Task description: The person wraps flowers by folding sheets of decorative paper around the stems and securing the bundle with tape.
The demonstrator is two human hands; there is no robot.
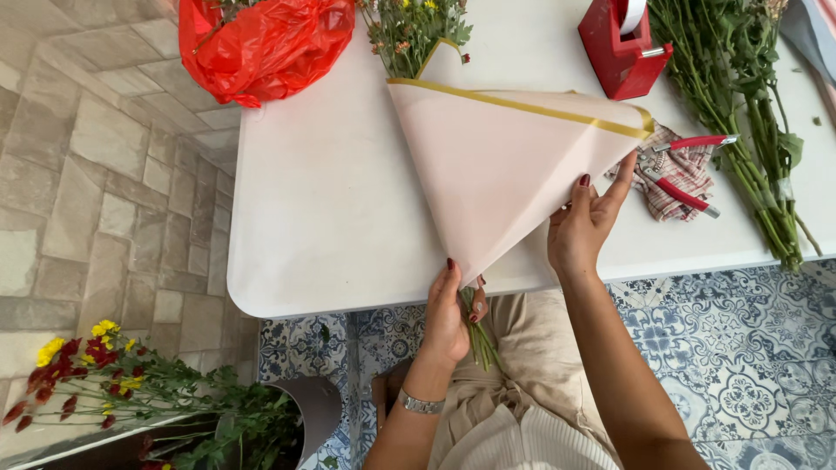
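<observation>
A pale pink wrapping sheet (501, 165) with a gold edge lies folded into a cone over a bunch of small flowers (409, 30) on the white table (322, 218). My left hand (448, 313) grips the green stems (479, 335) and the cone's narrow tip at the table's near edge. My right hand (585, 228) holds the sheet's right edge, fingers under the fold, lifting it slightly.
A red tape dispenser (620, 43) stands at the back. Red-handled pruners (684, 165) lie on a checked cloth (688, 174). Long green stems (753, 122) lie at the right, a red plastic bag (261, 43) at the back left. A bucket of red and yellow flowers (131, 383) stands on the floor.
</observation>
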